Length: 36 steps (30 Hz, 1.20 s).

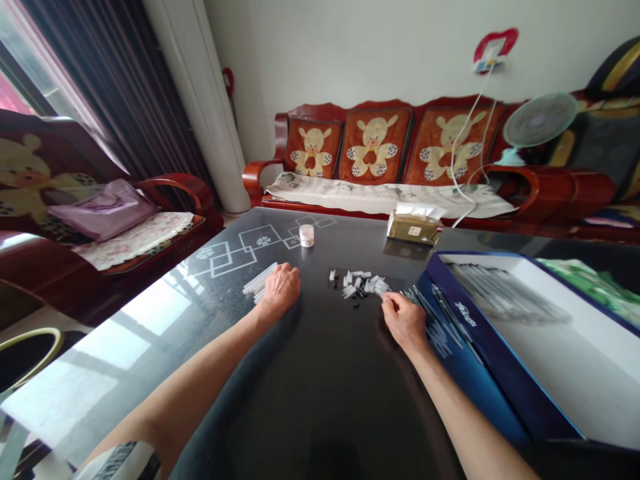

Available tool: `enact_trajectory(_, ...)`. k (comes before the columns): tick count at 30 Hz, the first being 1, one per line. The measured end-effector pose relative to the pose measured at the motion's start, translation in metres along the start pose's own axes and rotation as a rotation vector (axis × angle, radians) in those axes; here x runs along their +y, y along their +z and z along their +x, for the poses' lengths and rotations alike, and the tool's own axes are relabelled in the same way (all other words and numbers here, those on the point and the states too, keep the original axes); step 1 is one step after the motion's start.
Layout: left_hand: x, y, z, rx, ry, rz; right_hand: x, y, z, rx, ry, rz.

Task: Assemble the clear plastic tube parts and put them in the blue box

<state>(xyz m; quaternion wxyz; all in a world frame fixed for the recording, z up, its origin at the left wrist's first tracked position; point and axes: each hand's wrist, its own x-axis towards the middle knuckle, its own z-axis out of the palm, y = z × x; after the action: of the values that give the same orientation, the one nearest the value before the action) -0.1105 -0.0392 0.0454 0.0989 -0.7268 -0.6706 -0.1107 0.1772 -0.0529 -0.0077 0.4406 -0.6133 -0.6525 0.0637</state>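
Small white and black plastic pieces [358,285] sit just left of my right fingers [389,301]

They lie loosely on the dark glossy tabletop [320,400], between my hands but nearer my right hand [406,321], whose fingers press together at the pile's edge; what they pinch is too small to tell. Long thin clear rods [434,319] fan out just right of those fingers. My left hand [283,288] covers a diagonal bundle of translucent white sticks [258,283]; I cannot tell how its fingers stand.

Nothing legible: white script logo [466,313] on side of navy cardboard box [480,360] too blurred to read; small label [415,231] on kraft tissue packet [403,230] also unreadable
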Motion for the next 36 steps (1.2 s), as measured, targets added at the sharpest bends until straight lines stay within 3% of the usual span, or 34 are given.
enact_trajectory(6, -0.031, 0.002, -0.016, -0.054, -0.09, 0.113, 0.002, 0.001, 0.0, 0.008, -0.01, 0.004)
enact_trajectory(11, -0.036, 0.012, -0.017, 0.008, -0.092, 0.131, 0.0, 0.0, 0.0, 0.005, -0.007, 0.003)
enact_trajectory(15, -0.036, 0.014, -0.017, -0.026, -0.122, 0.119, -0.002, -0.001, 0.001, 0.001, -0.008, 0.009)
enact_trajectory(20, -0.033, 0.011, -0.017, -0.07, -0.154, 0.068, -0.002, -0.001, 0.001, -0.006, -0.006, 0.019)
enact_trajectory(26, -0.022, 0.001, -0.018, -0.031, -0.112, -0.078, -0.001, 0.0, 0.0, -0.003, -0.013, 0.027)
enact_trajectory(31, -0.004, -0.002, -0.016, 0.013, 0.016, -0.4, 0.0, 0.001, 0.0, 0.016, -0.02, 0.034)
enact_trajectory(36, 0.013, 0.005, -0.015, -0.066, 0.012, -0.588, 0.001, 0.001, 0.001, 0.022, -0.022, 0.044)
